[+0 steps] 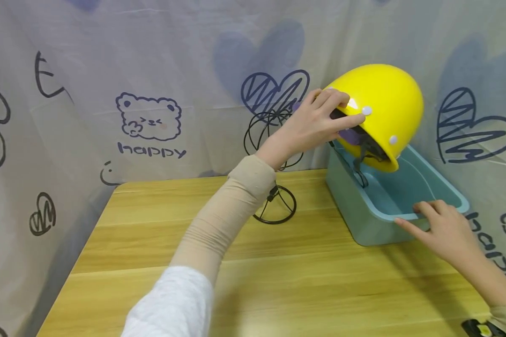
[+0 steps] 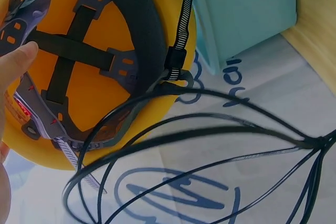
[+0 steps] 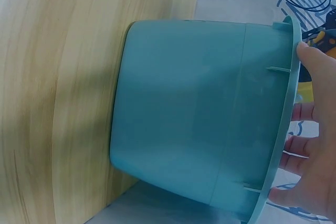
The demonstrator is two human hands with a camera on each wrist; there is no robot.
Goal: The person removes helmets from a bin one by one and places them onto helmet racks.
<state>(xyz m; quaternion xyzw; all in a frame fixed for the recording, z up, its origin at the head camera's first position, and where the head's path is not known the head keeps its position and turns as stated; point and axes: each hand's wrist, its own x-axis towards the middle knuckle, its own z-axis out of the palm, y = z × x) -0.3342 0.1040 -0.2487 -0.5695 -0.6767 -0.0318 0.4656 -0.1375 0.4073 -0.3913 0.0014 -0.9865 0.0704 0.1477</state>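
The left hand (image 1: 313, 119) grips the bright yellow, glossy, dome-shaped hard helmet (image 1: 385, 100) by its rim, fingers bent around the edge. The helmet is raised and tilted, its hollow side turned down towards that hand, over the pale teal rectangular plastic bin (image 1: 354, 206) with rounded corners. A dark chin strap (image 1: 358, 173) dangles below the left hand, beside the bin's rim; whether it touches is unclear. Inside the helmet, the left wrist view shows 2 dark bands (image 2: 68, 48) crossing and a small red label (image 2: 22, 107) near the left hand, its lettering too small to read.

The right hand (image 1: 449, 229) holds the bin by the near end of its rim, fingers hooked over into it. The bin stands on the light wood-grain table (image 1: 303, 285), ahead of the right hand; its outer end wall shows no printing in the right wrist view.

Behind and below the left wrist stands a black looped-wire stand (image 1: 272, 193) with 1 round base.

Beyond both hands hangs the whitish cloth (image 1: 211, 56). Left of the left hand it reads "happy" (image 1: 152, 150) beneath a bear-face outline (image 1: 149, 117); hatched hearts (image 1: 474, 128) are drawn nearer the hands. Beside the right hand a second, partly covered word begins "happ".
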